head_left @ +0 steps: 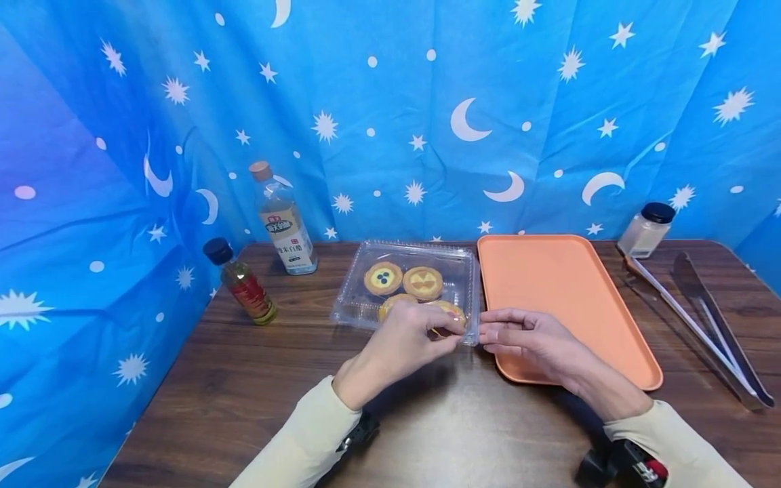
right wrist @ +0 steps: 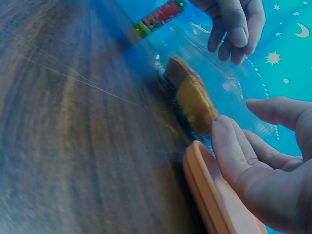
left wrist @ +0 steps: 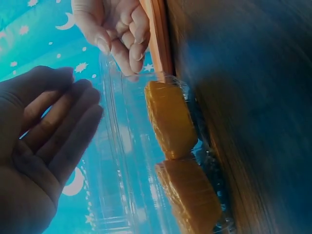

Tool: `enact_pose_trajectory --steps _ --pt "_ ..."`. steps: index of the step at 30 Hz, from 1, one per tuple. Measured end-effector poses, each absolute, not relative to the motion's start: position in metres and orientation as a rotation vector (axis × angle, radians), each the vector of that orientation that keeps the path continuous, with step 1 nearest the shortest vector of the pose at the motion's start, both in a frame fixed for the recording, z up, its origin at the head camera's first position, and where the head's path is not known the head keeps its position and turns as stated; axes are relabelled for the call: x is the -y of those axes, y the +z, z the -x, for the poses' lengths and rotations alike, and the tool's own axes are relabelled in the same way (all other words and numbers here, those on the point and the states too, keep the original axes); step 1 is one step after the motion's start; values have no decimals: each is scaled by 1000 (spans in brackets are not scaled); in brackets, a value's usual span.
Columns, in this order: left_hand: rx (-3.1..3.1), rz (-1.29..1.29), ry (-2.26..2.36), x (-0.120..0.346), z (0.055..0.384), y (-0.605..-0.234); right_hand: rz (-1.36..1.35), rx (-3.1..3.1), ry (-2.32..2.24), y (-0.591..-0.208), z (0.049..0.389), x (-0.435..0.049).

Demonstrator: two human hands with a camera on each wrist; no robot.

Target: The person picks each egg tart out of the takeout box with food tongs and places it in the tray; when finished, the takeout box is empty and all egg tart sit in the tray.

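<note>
Bare fingers [left wrist: 73, 109] of a person's left hand [head_left: 409, 335] bend loosely side by side, clamped on nothing visible, above the near right corner of a clear, rectangular plastic clamshell container [head_left: 460, 271], while those of the right hand [head_left: 539, 342] spread apart from the thumb at the same corner, whether touching it or just short of it impossible to tell. Should one hand tug harder than the other, the thin plastic could flex, spring loose and jolt the four round, golden-crusted tarts [head_left: 423, 282] inside, smearing their toppings; with no hand bracing the far side, a pull could also skid the light container into the flat, orange rectangular tray [head_left: 537, 285] just beside it. The left hand arches with its back upward, the right points its fingers leftward across the tray's near edge, and behind the wrists two cream fabric sleeves [head_left: 299, 440] angle inward from the near side over the dark brown, wood-grain surface [head_left: 488, 434], where container and tray rest side by side
</note>
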State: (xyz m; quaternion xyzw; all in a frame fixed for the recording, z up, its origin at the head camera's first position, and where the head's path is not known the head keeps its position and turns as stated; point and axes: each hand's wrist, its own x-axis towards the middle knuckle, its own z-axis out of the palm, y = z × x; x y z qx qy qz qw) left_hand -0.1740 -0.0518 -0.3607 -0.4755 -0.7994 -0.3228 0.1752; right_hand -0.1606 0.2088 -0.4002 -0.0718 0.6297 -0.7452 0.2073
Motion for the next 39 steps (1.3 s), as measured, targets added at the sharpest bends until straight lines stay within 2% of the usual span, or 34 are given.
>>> enact_pose_trajectory --steps 11,27,39 --pt "2423 1223 -642 44 162 -362 168 -1753 -1988 -401 154 -201" --pt "2289 1231 -400 39 160 -372 162 -1659 -2047 -400 152 -194" --pt "2206 1118 -377 30 160 -380 86 -1730 -2075 -397 147 -189"
